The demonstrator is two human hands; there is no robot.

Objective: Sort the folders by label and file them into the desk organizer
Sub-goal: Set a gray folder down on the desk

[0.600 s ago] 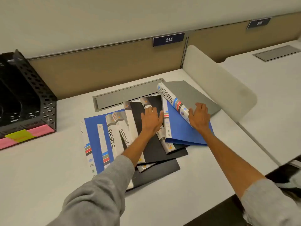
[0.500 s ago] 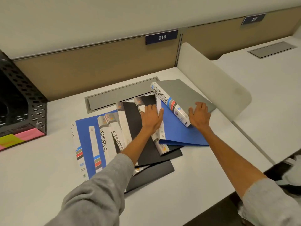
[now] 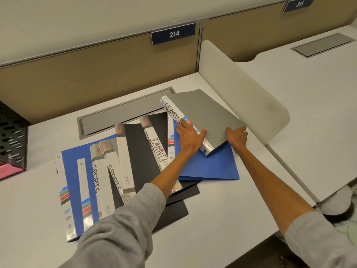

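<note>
A grey folder labelled ADMIN [image 3: 204,117] lies on top at the right of a fanned pile. My left hand [image 3: 190,139] holds its white spine, fingers across the label and thumb on the grey cover. My right hand [image 3: 237,137] grips the folder's near right edge, thumb on top. A blue folder [image 3: 210,167] sits under it. Left of that lie a black FINANCE folder [image 3: 156,147], two SPORTS folders [image 3: 96,180] and another blue folder [image 3: 72,171]. The black mesh desk organizer [image 3: 11,140] stands at the left edge, mostly out of view.
A grey cable hatch [image 3: 116,120] is set into the white desk [image 3: 222,219] behind the pile. A rounded white divider [image 3: 241,89] rises just right of my right hand. A tan partition [image 3: 77,74] with plate 214 closes the back.
My left hand moved right from the black folder onto the ADMIN spine, uncovering the FINANCE label. My right hand shifted to the grey folder's near edge. The view swung right.
</note>
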